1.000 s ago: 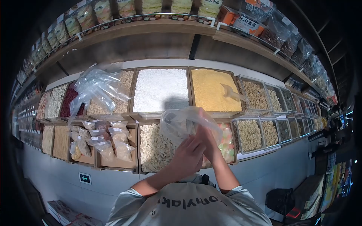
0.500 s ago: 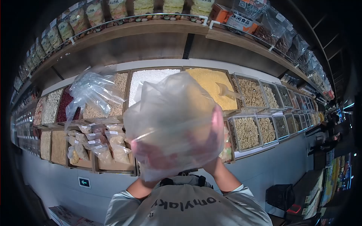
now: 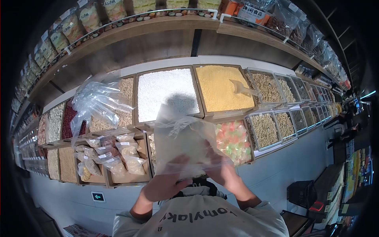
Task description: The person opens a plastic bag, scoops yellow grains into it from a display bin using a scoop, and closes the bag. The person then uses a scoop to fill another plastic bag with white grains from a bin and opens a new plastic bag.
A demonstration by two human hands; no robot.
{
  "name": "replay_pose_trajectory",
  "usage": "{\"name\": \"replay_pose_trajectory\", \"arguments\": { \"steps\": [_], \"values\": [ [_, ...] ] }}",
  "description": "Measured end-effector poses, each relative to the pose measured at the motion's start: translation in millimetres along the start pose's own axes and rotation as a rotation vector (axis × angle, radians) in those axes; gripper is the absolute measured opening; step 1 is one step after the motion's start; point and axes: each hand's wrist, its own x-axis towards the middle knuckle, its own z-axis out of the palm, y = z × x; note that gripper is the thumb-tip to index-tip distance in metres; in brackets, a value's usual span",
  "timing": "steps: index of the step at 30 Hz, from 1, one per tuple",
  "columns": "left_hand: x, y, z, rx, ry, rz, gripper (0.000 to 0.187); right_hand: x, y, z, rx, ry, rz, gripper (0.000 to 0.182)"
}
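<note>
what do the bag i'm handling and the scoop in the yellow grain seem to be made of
Bag: thin, flexible plastic film, cloudy with a slight sheen; it creases and shapes show through.

Scoop: probably rigid plastic, pale and smooth-looking, holding a firm shape; too small to be certain.

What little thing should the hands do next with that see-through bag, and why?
Maybe ease the left hand and right hand slightly apart, to check whether the clear bag is open. Both hands are at its near end, fingers show dimly through the plastic, and I can't tell where its mouth is.
</note>
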Motion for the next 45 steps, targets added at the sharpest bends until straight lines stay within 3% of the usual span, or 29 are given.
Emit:
{"name": "replay_pose_trajectory", "arguments": {
  "steps": [1, 3, 4, 6, 8, 12, 15, 19, 22, 25, 27, 28, 30, 31, 33, 35, 37, 38, 40, 43, 45],
  "values": [
    [-6, 2, -10, -0.008, -0.012, 0.002, 0.069, -5, -1, -4, 0.003, -0.003, 0.014, 0.078],
    [-15, 5, -26, -0.399, -0.462, 0.366, 0.065, -13, -3, -10, 0.080, 0.007, -0.202, 0.079],
    [-21, 3, -34, -0.406, -0.466, 0.368, 0.065, -13, -7, -15, 0.079, 0.004, -0.194, 0.079],
    [-27, 2, -49, -0.542, -0.004, 0.211, 0.060, -8, -13, -26, 0.120, 0.155, -0.282, 0.079],
    [-5, 14, -42, -0.103, 0.674, -0.048, 0.051, -3, -8, -26, 0.107, 0.098, -0.205, 0.082],
    [39, 6, -13, 0.196, 0.799, -0.215, 0.043, 10, 3, -24, 0.062, 0.001, -0.042, 0.091],
    [40, -10, 8, -0.244, 0.406, -0.622, 0.036, 23, 30, -26, 0.087, -0.015, -0.062, 0.096],
    [74, 14, 42, -0.253, 0.558, -0.510, 0.040, 40, 63, -45, 0.096, -0.113, -0.026, 0.097],
    [113, 37, 67, -0.018, 0.664, -0.435, 0.051, 51, 99, -53, 0.152, -0.035, -0.124, 0.096],
    [138, 25, 95, -0.003, 0.675, -0.510, 0.037, 61, 126, -69, 0.178, 0.000, -0.188, 0.100],
    [148, 14, 110, -0.024, 0.699, -0.494, 0.014, 68, 141, -78, 0.324, -0.065, -0.171, 0.086],
    [152, 10, 116, -0.020, 0.699, -0.500, 0.014, 73, 148, -81, 0.329, -0.069, -0.174, 0.086],
    [160, 12, 122, -0.257, 0.803, -0.622, 0.008, 83, 159, -92, 0.063, -0.291, -0.203, 0.060],
    [159, 15, 124, -0.400, 0.844, -0.670, 0.014, 86, 167, -105, 0.065, -0.299, -0.207, 0.060],
    [155, 19, 121, -0.557, 0.942, -0.635, 0.015, 93, 176, -154, 0.308, -0.013, -0.713, 0.043],
    [147, 19, 117, -0.861, 1.097, -0.506, 0.018, 115, 191, -184, 0.317, 0.410, -0.481, 0.045],
    [136, 25, 106, -0.937, 1.147, -0.454, 0.017, 157, 221, -191, -0.083, 0.758, -0.351, 0.045],
    [132, 27, 102, -0.938, 1.176, -0.398, 0.017, 172, 243, -180, -0.074, 0.765, -0.354, 0.045],
    [129, 36, 90, -0.941, 1.249, -0.363, 0.017, 204, 280, -152, 0.187, 0.586, -0.205, 0.042],
    [115, 33, 79, -0.920, 1.347, -0.338, 0.017, 217, 281, -128, 0.436, 0.478, -0.078, 0.036],
    [99, 25, 73, -0.869, 1.362, -0.348, 0.020, 213, 264, -131, 0.412, 0.480, -0.075, 0.033]
  ]
}}
